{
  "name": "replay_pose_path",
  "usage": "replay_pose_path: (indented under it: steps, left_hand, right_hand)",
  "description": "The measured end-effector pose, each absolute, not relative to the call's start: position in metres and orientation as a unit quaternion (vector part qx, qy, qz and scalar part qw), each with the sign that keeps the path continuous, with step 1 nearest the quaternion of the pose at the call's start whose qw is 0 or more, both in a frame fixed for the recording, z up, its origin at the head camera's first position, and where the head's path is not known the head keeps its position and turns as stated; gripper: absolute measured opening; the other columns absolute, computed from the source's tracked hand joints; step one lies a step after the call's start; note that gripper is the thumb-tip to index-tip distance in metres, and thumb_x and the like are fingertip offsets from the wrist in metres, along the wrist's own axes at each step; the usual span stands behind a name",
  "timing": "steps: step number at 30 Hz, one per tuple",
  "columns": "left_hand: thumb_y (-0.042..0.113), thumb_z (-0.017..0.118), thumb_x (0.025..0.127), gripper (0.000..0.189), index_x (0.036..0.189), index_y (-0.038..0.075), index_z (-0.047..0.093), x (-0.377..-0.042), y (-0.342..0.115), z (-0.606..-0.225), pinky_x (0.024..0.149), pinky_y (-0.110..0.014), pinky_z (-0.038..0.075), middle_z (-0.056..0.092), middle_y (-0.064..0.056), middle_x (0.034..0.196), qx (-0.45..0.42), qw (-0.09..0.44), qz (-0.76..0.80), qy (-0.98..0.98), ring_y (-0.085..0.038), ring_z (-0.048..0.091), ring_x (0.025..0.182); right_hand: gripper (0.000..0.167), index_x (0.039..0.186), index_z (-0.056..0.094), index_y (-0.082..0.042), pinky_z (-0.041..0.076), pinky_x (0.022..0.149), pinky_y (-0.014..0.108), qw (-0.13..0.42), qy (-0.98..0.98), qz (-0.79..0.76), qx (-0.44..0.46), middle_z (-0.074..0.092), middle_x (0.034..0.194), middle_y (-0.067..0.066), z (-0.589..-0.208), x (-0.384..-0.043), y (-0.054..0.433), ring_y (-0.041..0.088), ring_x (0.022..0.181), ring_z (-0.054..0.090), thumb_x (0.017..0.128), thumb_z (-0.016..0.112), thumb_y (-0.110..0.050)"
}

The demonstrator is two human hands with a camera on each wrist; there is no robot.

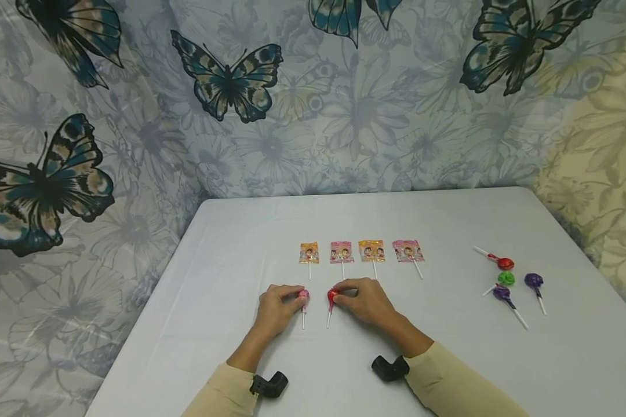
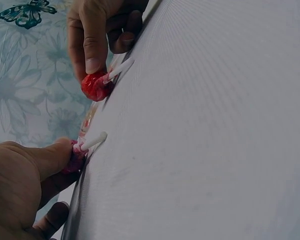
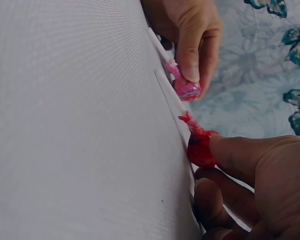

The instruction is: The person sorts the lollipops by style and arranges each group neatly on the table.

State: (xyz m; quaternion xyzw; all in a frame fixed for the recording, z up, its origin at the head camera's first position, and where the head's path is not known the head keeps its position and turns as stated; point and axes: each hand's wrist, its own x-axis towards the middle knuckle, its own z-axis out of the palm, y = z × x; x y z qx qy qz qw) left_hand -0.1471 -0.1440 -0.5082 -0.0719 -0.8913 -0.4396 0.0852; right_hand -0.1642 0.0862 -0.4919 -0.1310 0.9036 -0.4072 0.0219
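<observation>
My left hand (image 1: 277, 310) pinches a pink-wrapped lollipop (image 1: 304, 296) by its candy end, and the white stick points toward me. Beside it, my right hand (image 1: 366, 301) pinches a red-wrapped lollipop (image 1: 331, 297) between thumb and fingers, its stick also toward me. The two lollipops stand side by side with a small gap. In the left wrist view, the red lollipop (image 2: 96, 86) and the pink one (image 2: 77, 157) are both close over the white table. Seen from the right wrist, the thumb presses the red wrapper (image 3: 202, 149).
Beyond the hands, a row of flat packeted lollipops in orange (image 1: 309, 252) and pink (image 1: 341, 251) wrappers lies on the white table (image 1: 229, 243). To the right are a red lollipop (image 1: 505, 264), a green one (image 1: 506, 278) and two purple ones (image 1: 534, 281). Butterfly-patterned cloth (image 1: 344, 145) hangs behind.
</observation>
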Motion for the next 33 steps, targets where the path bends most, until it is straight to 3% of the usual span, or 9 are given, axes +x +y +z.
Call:
replay_pose_path:
  steps: [21, 27, 33]
  left_hand:
    - [0.019, 0.08, 0.08, 0.022, 0.101, 0.013, 0.077, -0.148, -0.145, -0.508, 0.078, -0.04, 0.046, 0.068, -0.001, 0.097, -0.079, 0.092, -0.437, -0.891, -0.022, 0.057, 0.092]
    - [0.017, 0.08, 0.08, 0.022, 0.101, 0.013, 0.077, -0.147, -0.144, -0.507, 0.081, -0.041, 0.046, 0.068, -0.001, 0.098, -0.073, 0.086, -0.438, -0.892, -0.022, 0.057, 0.094]
    - [0.016, 0.081, 0.079, 0.022, 0.101, 0.013, 0.078, -0.146, -0.143, -0.505, 0.08, -0.041, 0.046, 0.067, -0.001, 0.097, -0.069, 0.084, -0.438, -0.893, -0.022, 0.057, 0.093]
  right_hand:
    - [0.017, 0.099, 0.077, -0.019, 0.045, 0.068, 0.033, 0.033, 0.905, -0.404, -0.13, 0.07, 0.103, -0.003, -0.49, -0.167, 0.085, 0.012, 0.081, 0.055, 0.082, 0.078, -0.017]
    - [0.018, 0.1, 0.077, -0.02, 0.043, 0.058, 0.03, 0.048, 0.902, -0.414, -0.114, 0.069, 0.103, -0.004, -0.486, -0.168, 0.091, 0.013, 0.07, 0.052, 0.082, 0.078, -0.017]
    - [0.022, 0.105, 0.076, -0.019, 0.042, 0.048, 0.03, 0.076, 0.893, -0.433, -0.096, 0.067, 0.089, -0.006, -0.473, -0.167, 0.1, 0.015, 0.059, 0.052, 0.083, 0.077, -0.019]
